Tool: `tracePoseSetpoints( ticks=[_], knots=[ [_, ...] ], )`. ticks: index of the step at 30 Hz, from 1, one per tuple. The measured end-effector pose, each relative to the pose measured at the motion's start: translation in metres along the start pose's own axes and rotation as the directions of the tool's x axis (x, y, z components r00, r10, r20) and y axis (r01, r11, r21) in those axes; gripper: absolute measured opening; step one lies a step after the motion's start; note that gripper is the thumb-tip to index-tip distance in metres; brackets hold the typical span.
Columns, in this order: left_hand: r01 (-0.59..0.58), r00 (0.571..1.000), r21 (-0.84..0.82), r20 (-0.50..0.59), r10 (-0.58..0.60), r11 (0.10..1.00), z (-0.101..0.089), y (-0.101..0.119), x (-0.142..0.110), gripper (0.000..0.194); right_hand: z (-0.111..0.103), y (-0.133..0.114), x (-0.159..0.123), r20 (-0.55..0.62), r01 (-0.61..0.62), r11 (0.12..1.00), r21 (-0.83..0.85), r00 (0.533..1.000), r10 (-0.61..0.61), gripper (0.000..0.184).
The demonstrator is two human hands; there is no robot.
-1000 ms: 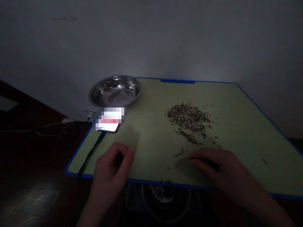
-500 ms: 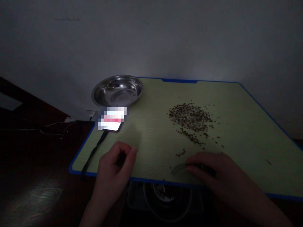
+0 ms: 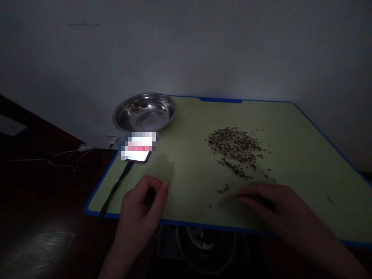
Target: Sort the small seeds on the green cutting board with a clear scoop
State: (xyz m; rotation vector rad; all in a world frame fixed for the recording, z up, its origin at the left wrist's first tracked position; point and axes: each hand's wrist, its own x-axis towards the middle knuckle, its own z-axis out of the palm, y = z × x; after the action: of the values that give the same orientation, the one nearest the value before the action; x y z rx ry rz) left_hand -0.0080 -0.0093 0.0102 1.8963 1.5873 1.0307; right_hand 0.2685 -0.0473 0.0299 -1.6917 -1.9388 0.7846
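My right hand (image 3: 267, 197) is closed around a pair of thin tweezers (image 3: 229, 199), whose prongs point left just above the table and are smeared by motion. Small dark seeds or beans (image 3: 235, 144) lie scattered in a loose heap beyond this hand, some paler bits among them. A few stray seeds (image 3: 223, 189) are close to the prongs. At the near left edge, my left hand (image 3: 147, 205) has its thumb and forefinger pressed together; whatever is in them, if anything, is hidden.
A steel bowl (image 3: 145, 112) stands at the table's back left corner. In front of it lies a lit phone (image 3: 139, 149) with a dark strap (image 3: 116, 186). Below the blue table edge (image 3: 200, 224) is a round container (image 3: 206, 252). Cables (image 3: 84, 148) run at left.
My right hand has moved a little to the right and away from the near edge, the tweezers with it. My left hand has stayed nearly still.
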Motion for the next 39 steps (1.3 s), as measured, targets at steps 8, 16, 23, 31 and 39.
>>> tracePoseSetpoints(
  ticks=[8, 16, 23, 31, 39],
  knots=[
    [0.014, 1.000, 0.027, -0.008, -0.014, 1.000, 0.000, 0.000, 0.001, 0.024, 0.028, -0.016, 0.003, 0.061, 0.091, 0.995, -0.038, 0.994, -0.088, 0.022],
    [-0.018, 1.000, 0.039, -0.018, 0.019, 0.999, 0.000, 0.000, 0.002, 0.024, -0.003, 0.011, 0.001, -0.139, -0.037, 0.984, -0.175, 0.990, 0.013, 0.023],
    [-0.007, 1.000, 0.045, -0.014, 0.008, 0.999, 0.000, -0.003, 0.002, 0.026, -0.017, 0.021, 0.015, -0.198, -0.068, 0.975, -0.210, 0.980, 0.026, 0.023],
    [-0.011, 1.000, 0.037, -0.028, 0.012, 0.999, -0.001, -0.001, 0.002, 0.025, -0.013, 0.008, 0.017, -0.118, 0.060, 0.982, -0.180, 0.990, -0.082, 0.023],
    [0.007, 1.000, 0.040, -0.008, -0.007, 0.999, -0.001, -0.001, 0.001, 0.025, -0.010, 0.011, 0.000, 0.042, 0.070, 0.991, -0.112, 0.997, -0.065, 0.023]
  ],
)
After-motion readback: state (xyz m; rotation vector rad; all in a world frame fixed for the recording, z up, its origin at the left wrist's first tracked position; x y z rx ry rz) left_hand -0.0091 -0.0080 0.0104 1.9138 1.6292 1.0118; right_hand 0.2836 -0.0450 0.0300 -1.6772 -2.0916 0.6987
